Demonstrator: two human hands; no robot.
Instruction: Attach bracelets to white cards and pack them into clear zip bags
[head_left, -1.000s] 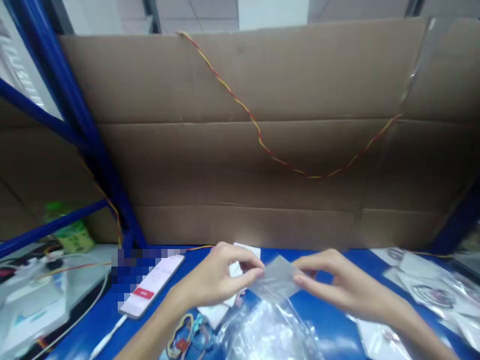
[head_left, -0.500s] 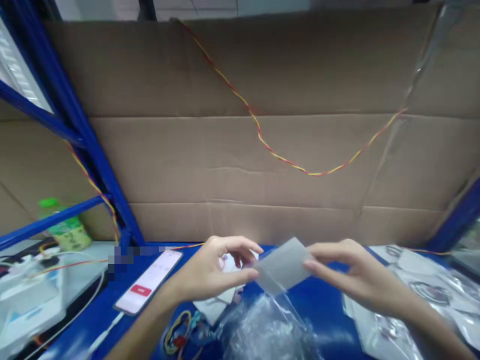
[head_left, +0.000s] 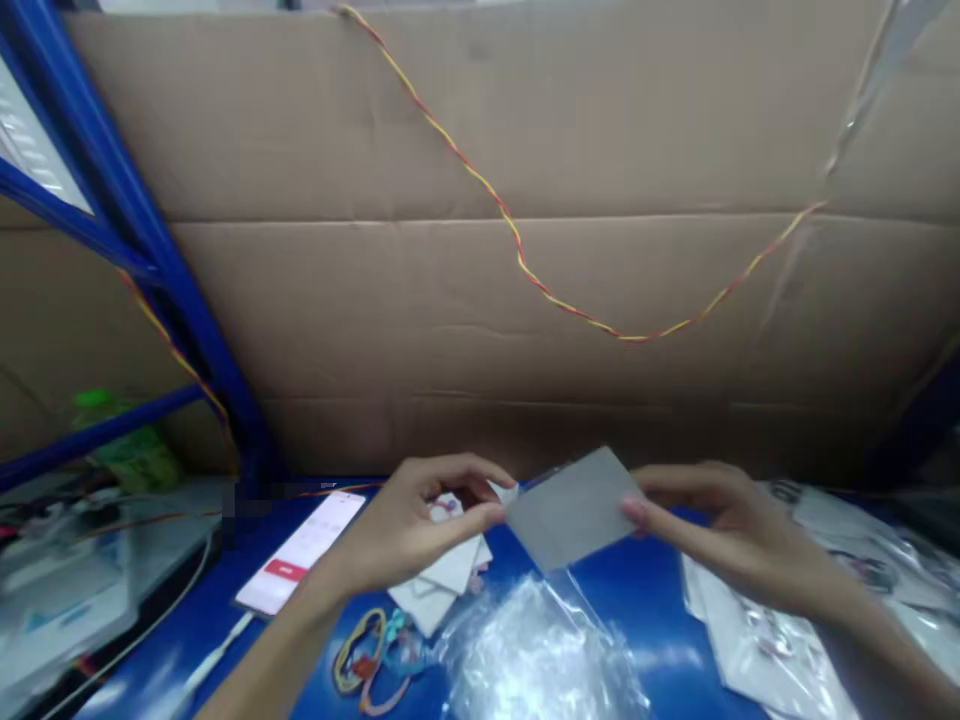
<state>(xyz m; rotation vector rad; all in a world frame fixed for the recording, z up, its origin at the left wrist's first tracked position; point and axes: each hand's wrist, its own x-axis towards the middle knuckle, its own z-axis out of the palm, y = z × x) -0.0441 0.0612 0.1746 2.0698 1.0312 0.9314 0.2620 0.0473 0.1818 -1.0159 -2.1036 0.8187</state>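
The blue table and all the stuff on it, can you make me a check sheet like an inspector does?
Surface: blue table, mostly covered near the hands.
Job's things: grey sheet held off the table, pinched at both ends.
Clutter: crumpled clear bag, white cards, colourful bands, phone, packets on the right.
Hands: left hand grips the sheet's left edge; right hand grips its right edge.
Cables: red-yellow twisted wire draped across the cardboard; white cable at the phone.
Surroundings: cardboard wall, blue rack, green bottle, blurred.
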